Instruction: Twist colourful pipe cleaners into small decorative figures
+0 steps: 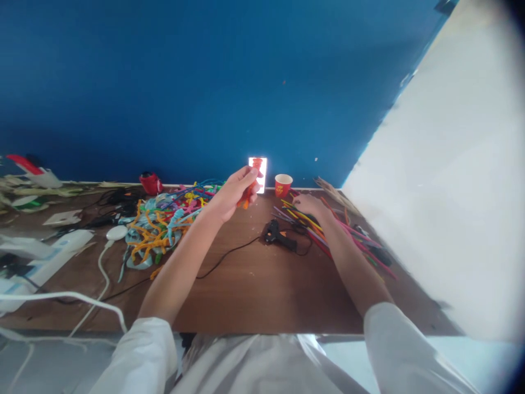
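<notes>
My left hand [235, 194] is closed around an orange-red fuzzy piece [246, 196] that looks made of twisted pipe cleaner, raised in front of a bright phone screen [263, 178]. The screen shows an orange-red figure, partly hidden by my fingers. Over to the right, my right hand [308, 204] reaches down to the far ends of a spread of long pipe cleaners [318, 234] in several colours. Its fingers are curled together; what they grip is too small to make out. A red paper cup [282, 187] stands just behind that hand.
A black glue gun [279, 236] lies mid-table, its cord running left. Tangled, shaped pipe cleaners [153, 230] pile up on the left, near a red container [151, 184]. White power strip [49, 262] and cables [104, 273] occupy the left edge. A blue wall [205, 98] borders the back.
</notes>
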The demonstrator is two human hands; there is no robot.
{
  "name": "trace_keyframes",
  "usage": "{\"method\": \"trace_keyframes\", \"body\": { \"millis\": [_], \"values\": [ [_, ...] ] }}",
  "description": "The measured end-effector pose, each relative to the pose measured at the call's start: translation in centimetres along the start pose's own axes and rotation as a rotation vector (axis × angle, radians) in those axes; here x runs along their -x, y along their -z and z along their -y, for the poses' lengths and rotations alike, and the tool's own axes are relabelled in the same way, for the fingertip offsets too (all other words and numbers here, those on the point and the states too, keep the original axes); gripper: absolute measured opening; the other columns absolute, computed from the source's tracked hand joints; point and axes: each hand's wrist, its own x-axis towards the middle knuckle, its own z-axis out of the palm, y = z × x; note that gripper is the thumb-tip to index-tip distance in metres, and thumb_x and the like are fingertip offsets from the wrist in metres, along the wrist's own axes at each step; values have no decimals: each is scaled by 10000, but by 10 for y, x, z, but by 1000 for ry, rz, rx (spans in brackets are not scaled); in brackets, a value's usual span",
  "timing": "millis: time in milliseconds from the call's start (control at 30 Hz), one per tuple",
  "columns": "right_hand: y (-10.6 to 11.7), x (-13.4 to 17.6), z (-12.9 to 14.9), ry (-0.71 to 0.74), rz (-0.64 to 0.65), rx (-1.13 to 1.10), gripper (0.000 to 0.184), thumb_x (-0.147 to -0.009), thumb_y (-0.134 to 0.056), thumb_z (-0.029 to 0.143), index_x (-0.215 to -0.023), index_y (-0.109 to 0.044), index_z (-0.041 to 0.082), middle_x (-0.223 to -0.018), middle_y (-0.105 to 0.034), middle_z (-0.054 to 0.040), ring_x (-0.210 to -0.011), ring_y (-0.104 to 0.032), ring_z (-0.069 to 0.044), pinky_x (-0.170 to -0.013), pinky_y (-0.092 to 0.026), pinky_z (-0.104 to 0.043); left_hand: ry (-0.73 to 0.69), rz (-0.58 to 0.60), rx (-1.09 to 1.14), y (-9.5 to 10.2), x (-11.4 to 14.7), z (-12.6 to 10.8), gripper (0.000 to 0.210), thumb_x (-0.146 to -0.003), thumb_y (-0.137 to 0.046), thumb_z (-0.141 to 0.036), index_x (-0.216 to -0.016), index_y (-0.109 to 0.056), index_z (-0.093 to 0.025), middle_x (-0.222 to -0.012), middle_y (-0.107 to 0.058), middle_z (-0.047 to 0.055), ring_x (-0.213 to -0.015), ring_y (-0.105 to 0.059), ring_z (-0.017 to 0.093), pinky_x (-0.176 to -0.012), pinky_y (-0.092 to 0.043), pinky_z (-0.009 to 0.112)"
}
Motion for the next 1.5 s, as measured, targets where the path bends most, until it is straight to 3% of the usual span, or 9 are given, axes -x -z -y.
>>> {"method": "trace_keyframes", "body": {
  "millis": [167,367,533,700,967,1033,1200,1367,1500],
  "values": [
    [-6,-2,-2,5,4,-31,346,-829,-526,227,-1086,-753,263,-1268,-707,-90,-1121,-668,-289,-955,-485,-387,-13,-18,-82,-2,1,-1,300,-942,-582,-447,-1096,-547,-192,-721,-505,-37,-545,-512,48,-498,-399,167],
    [-10,-6,-5,20,-29,-157,338,-791,-556,180,-1050,-770,218,-1191,-742,-104,-1080,-687,-244,-950,-490,-319,-16,56,-138,-3,4,-3,407,-935,-576,-496,-1222,-557,-208,-742,-528,-24,-584,-529,62,-542,-430,185],
    [-3,-6,-4,70,-104,-320,353,-791,-515,138,-1014,-786,177,-1143,-764,-84,-1036,-702,-221,-955,-496,-300,29,109,-194,-1,8,-9,447,-926,-559,-542,-1256,-560,-240,-729,-551,-10,-564,-527,71,-427,-301,172],
    [20,1,-1,84,-298,-470,373,-819,-486,180,-1045,-780,139,-1139,-762,-100,-1055,-697,-236,-974,-493,-323,27,104,-211,0,9,-12,474,-921,-552,-565,-1279,-553,-254,-702,-555,-21,-529,-501,59,-400,-225,164],
    [69,31,3,73,-712,-649,419,-867,-447,273,-1155,-720,136,-1228,-705,-112,-1110,-660,-206,-993,-495,-314,53,111,-325,3,3,-3,456,-930,-521,-576,-1230,-545,-234,-680,-564,-30,-502,-498,61,-432,-329,156],
    [79,41,4,134,-848,-754,375,-827,-525,274,-1116,-737,161,-1202,-700,-106,-1050,-666,-212,-956,-517,-334,77,112,-336,2,2,-1,426,-925,-530,-571,-1181,-537,-231,-683,-559,-33,-498,-491,61,-428,-325,156],
    [94,56,0,217,-918,-942,390,-781,-600,287,-1145,-715,205,-1191,-666,-80,-772,-674,-155,-741,-570,-326,144,119,-372,-5,1,2,377,-933,-530,-540,-1124,-523,-215,-682,-502,-46,-510,-460,60,-449,-329,166],
    [105,70,6,420,-964,-1041,325,-823,-614,317,-1137,-699,296,-1264,-629,-38,-940,-711,-192,-793,-588,-350,143,145,-391,-9,1,12,346,-951,-516,-479,-1143,-537,-191,-671,-428,-56,-518,-401,54,-472,-304,175],
    [112,90,26,609,-936,-1078,281,-856,-627,345,-1126,-708,352,-1295,-619,-15,-990,-712,-221,-778,-589,-373,69,194,-423,-7,0,20,343,-926,-549,-468,-1110,-536,-179,-748,-536,-17,-604,-501,82,-542,-388,202]
  ]
}}
